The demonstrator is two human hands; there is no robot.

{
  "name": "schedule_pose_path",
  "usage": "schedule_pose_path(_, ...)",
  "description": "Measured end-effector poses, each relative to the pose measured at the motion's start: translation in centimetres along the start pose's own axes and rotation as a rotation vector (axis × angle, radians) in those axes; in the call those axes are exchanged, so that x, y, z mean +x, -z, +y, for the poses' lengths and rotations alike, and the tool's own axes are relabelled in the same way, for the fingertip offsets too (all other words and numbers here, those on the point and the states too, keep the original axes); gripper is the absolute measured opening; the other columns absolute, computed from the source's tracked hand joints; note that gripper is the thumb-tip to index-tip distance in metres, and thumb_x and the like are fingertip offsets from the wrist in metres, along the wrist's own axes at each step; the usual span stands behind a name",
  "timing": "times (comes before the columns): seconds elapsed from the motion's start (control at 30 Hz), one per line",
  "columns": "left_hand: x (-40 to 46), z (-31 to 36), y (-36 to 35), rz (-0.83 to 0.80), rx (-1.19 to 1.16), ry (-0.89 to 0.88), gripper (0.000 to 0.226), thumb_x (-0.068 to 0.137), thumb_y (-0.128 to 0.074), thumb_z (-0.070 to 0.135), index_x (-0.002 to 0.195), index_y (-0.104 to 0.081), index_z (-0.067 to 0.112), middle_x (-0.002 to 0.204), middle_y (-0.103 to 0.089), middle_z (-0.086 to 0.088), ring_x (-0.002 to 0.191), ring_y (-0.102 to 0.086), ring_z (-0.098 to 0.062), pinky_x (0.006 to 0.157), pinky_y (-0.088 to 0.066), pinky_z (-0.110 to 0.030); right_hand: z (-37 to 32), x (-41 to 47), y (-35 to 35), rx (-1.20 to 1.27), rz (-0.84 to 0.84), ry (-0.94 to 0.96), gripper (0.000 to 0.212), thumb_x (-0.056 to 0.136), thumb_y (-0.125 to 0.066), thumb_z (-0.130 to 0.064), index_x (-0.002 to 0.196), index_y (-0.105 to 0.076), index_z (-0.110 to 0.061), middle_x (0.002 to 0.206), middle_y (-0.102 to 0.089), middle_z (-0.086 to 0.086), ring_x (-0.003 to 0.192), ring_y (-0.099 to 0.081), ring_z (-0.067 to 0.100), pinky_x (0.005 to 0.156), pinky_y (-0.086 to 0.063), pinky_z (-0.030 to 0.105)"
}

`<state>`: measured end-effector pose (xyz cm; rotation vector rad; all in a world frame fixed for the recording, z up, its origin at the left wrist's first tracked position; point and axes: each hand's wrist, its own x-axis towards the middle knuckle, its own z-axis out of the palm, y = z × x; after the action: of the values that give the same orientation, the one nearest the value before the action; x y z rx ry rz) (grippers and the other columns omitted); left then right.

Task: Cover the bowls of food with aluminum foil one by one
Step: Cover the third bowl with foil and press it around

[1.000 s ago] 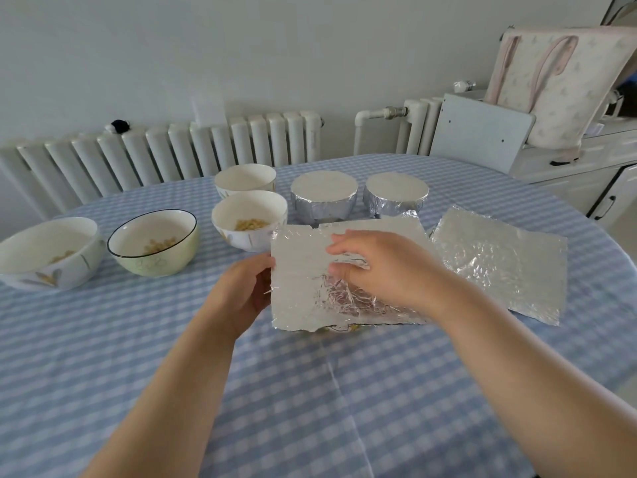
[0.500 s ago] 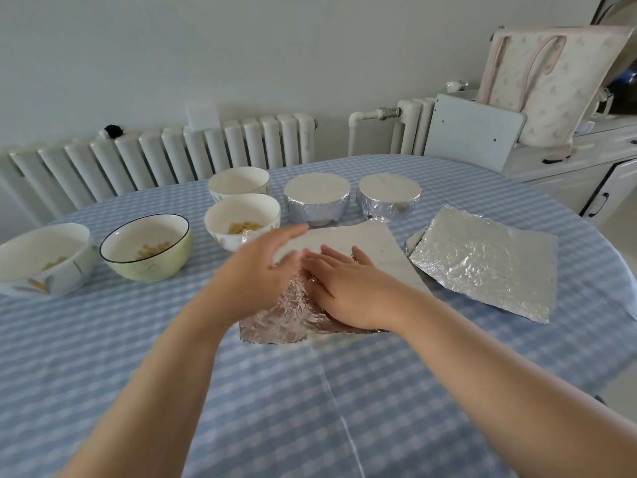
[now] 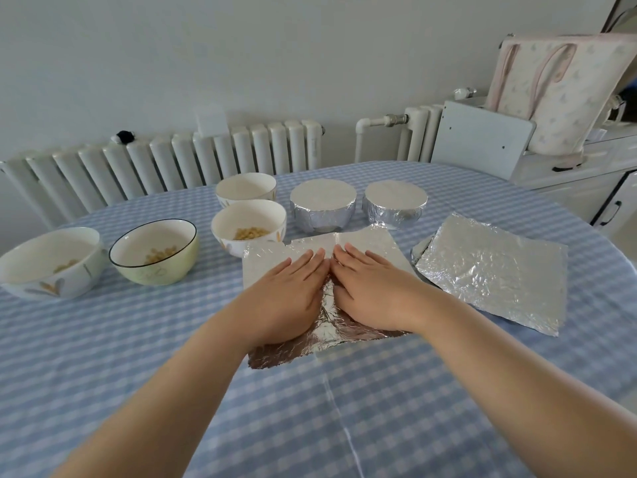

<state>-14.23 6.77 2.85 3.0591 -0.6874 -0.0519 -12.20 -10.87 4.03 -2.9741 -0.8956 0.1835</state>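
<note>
While both of my hands lie flat, palms down with the fingers straight, the left hand (image 3: 291,291) and the right hand (image 3: 374,289) press side by side on one foil sheet (image 3: 375,243), index fingers nearly touching. Neither grip holds anything; the fingers only press the foil. The sheet is draped over something I cannot see, and its near edge lies crumpled on the checked desk (image 3: 155,346) just below my wrists. Beyond my fingertips stand two foil-covered bowls (image 3: 323,210), close together. Just past my left hand sits an uncovered white bowl (image 3: 248,226) holding yellowish food, with another white bowl (image 3: 246,192) behind it. Farther left of that hand stand a green bowl (image 3: 154,251) and a patterned bowl (image 3: 51,262), both uncovered. Right of my right hand lie spare foil sheets (image 3: 491,270).
</note>
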Motion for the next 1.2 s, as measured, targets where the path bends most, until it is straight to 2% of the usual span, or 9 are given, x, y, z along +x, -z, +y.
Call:
schedule_pose_path(0.23, 0.4, 0.0, 0.4, -0.066, -0.020, -0.024, 0.057, 0.106, -0.015, 0.036, 0.156, 0.006, 0.018, 0.163, 0.013, 0.003, 0.148, 0.013, -0.005, 0.118, 0.010, -0.025, 0.7, 0.4, -0.2, 0.014, -0.019, -0.027, 0.060, 0.104, -0.016, -0.039, 0.157, -0.003, -0.013, 0.164, 0.010, 0.001, 0.150, 0.009, 0.010, 0.122, 0.004, 0.032)
schedule_pose_path(0.5, 0.8, 0.5, 0.3, -0.050, -0.006, -0.060, 0.062, 0.104, -0.017, 0.045, 0.157, 0.000, 0.017, 0.163, 0.011, 0.003, 0.149, 0.012, -0.006, 0.121, 0.006, -0.027, 1.4, -0.5, -0.4, 0.023, -0.010, -0.116, 0.065, 0.103, -0.015, -0.046, 0.157, 0.001, -0.013, 0.163, 0.014, 0.002, 0.150, 0.010, 0.013, 0.123, 0.002, 0.032)
schedule_pose_path(0.63, 1.1, 0.4, 0.0, -0.025, 0.000, -0.086, 0.074, 0.094, -0.005, 0.056, 0.157, -0.001, 0.018, 0.164, 0.007, 0.002, 0.149, 0.009, -0.007, 0.121, 0.005, -0.026, 1.4, -0.6, 0.3, 0.062, 0.062, -0.015, 0.085, 0.094, -0.018, -0.067, 0.156, 0.009, -0.015, 0.162, 0.017, 0.000, 0.148, 0.016, 0.010, 0.121, 0.007, 0.028)
schedule_pose_path(0.7, 1.1, 0.1, -0.2, -0.009, -0.009, -0.113, 0.087, 0.081, 0.003, 0.062, 0.157, 0.002, 0.020, 0.164, 0.008, 0.003, 0.150, 0.009, -0.008, 0.121, 0.005, -0.026, 1.4, -0.4, 0.6, 0.095, 0.027, 0.049, 0.096, 0.085, -0.018, -0.076, 0.155, 0.011, -0.017, 0.163, 0.016, -0.004, 0.147, 0.017, 0.006, 0.120, 0.009, 0.026)
schedule_pose_path(0.77, 1.1, -0.2, -0.3, -0.013, -0.029, -0.131, 0.091, 0.077, 0.003, 0.066, 0.157, 0.007, 0.022, 0.163, 0.012, 0.005, 0.149, 0.011, -0.008, 0.121, 0.006, -0.025, 1.5, -0.3, 0.7, 0.121, -0.041, 0.062, 0.102, 0.079, -0.020, -0.079, 0.155, 0.011, -0.019, 0.163, 0.013, -0.004, 0.147, 0.015, 0.004, 0.121, 0.007, 0.027)
schedule_pose_path(0.87, 1.1, -0.5, -0.2, -0.037, -0.052, -0.127, 0.090, 0.078, 0.001, 0.073, 0.155, 0.012, 0.026, 0.159, 0.020, 0.012, 0.148, 0.016, -0.006, 0.115, 0.012, -0.021, 1.9, -0.3, 0.9, 0.115, -0.095, 0.072, 0.110, 0.076, -0.030, -0.082, 0.154, 0.015, -0.018, 0.162, 0.018, -0.006, 0.146, 0.018, 0.002, 0.121, 0.007, 0.027)
schedule_pose_path(0.93, 1.0, -0.6, -0.3, -0.050, -0.089, -0.119, 0.088, 0.082, -0.003, 0.077, 0.154, 0.013, 0.028, 0.157, 0.021, 0.014, 0.147, 0.017, -0.006, 0.117, 0.010, -0.024, 2.1, -0.5, 0.9, 0.098, -0.122, 0.081, 0.116, 0.074, -0.035, -0.085, 0.153, 0.018, -0.018, 0.160, 0.023, -0.008, 0.145, 0.021, 0.001, 0.119, 0.010, 0.025)
schedule_pose_path(1.03, 1.0, -0.9, -0.4, -0.063, -0.108, -0.111, 0.096, 0.079, -0.002, 0.081, 0.155, 0.011, 0.024, 0.161, 0.017, 0.008, 0.147, 0.018, -0.005, 0.122, 0.006, -0.031, 2.2, -0.6, 1.0, 0.079, -0.141, 0.086, 0.117, 0.075, -0.036, -0.085, 0.152, 0.020, -0.018, 0.159, 0.025, -0.007, 0.144, 0.023, 0.002, 0.117, 0.012, 0.024)
schedule_pose_path(1.2, 0.7, -0.6, 0.1, -0.107, -0.115, -0.071, 0.104, 0.075, -0.010, 0.081, 0.155, 0.010, 0.017, 0.161, 0.018, 0.005, 0.146, 0.019, -0.003, 0.118, 0.011, -0.025, 2.7, -0.5, 1.0, 0.054, -0.181, 0.111, 0.116, 0.077, -0.037, -0.083, 0.151, 0.023, -0.017, 0.158, 0.029, -0.005, 0.140, 0.029, 0.001, 0.117, 0.013, 0.025)
